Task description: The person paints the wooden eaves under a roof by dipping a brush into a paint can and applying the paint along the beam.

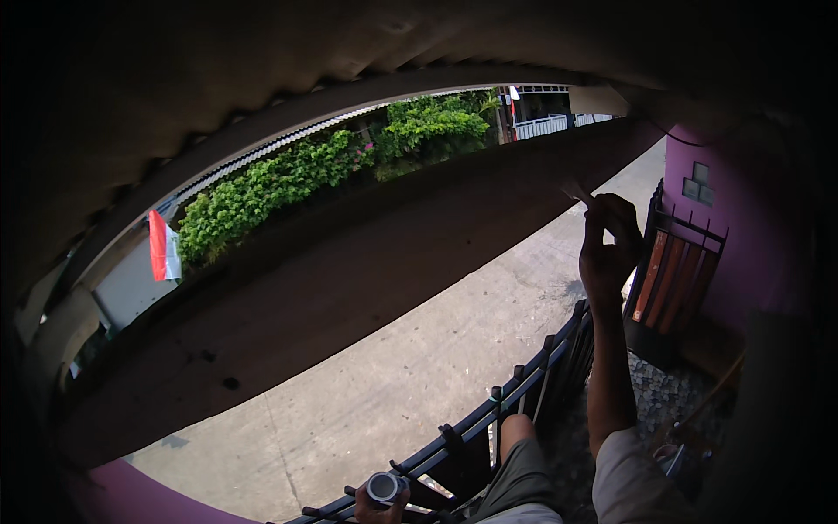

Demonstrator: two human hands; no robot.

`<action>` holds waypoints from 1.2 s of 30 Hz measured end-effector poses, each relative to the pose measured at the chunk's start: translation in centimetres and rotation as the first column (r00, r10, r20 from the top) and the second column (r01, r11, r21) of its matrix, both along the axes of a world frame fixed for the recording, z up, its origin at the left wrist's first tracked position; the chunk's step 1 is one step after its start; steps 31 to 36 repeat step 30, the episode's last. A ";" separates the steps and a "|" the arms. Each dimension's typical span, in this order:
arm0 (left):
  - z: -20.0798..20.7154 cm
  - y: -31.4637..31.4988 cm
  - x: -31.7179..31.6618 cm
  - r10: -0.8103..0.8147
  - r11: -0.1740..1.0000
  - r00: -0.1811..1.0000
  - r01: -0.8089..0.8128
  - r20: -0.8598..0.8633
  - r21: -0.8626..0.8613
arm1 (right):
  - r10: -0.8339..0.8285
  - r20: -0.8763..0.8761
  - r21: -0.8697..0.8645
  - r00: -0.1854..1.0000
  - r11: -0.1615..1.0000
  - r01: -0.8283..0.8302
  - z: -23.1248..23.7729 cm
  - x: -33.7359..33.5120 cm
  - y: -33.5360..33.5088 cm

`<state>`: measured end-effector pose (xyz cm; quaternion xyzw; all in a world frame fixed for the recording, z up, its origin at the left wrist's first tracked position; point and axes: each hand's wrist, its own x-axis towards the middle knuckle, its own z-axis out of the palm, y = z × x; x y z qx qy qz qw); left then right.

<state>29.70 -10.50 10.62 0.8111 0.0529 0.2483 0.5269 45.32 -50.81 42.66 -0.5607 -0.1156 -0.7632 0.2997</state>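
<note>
My right hand point(611, 231) is raised at the right, fingers pinched around a slim brush-like tool point(580, 194). Its pale, frayed-looking tip points up and left, over a broad dark band; I cannot tell whether the tip touches anything. Low in the view, my left hand point(381, 511) grips a small round can point(383, 486) with a light rim. Greyish matter shows inside the can, and it sits close to the top of a black metal fence point(471, 434). The fingers of my left hand are partly hidden below the can.
A corrugated roof edge point(288, 100) arches overhead. The curved fence passes beside my bent knee point(517, 430). Beyond it lies a concrete road point(375, 384), then green shrubs point(288, 188) and a red-and-white flag point(162, 246). A slatted gate point(676, 279) stands by a purple wall point(742, 218).
</note>
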 end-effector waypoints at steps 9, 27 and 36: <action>1.0 1.7 -0.5 0.079 0.980 0.996 -0.087 0.052 0.177 | 0.053 -0.117 -0.395 0.992 0.914 -0.096 1.4 -4.8 14.2; 3.1 2.8 -4.6 0.056 0.994 0.993 -0.045 0.108 -0.096 | 0.600 -0.124 -0.410 0.791 0.695 -0.591 3.2 -10.2 27.9; 2.4 3.3 -4.5 0.072 0.992 0.995 -0.064 0.074 -0.110 | 0.394 -0.011 -0.388 0.919 0.846 -0.367 1.9 -8.3 24.8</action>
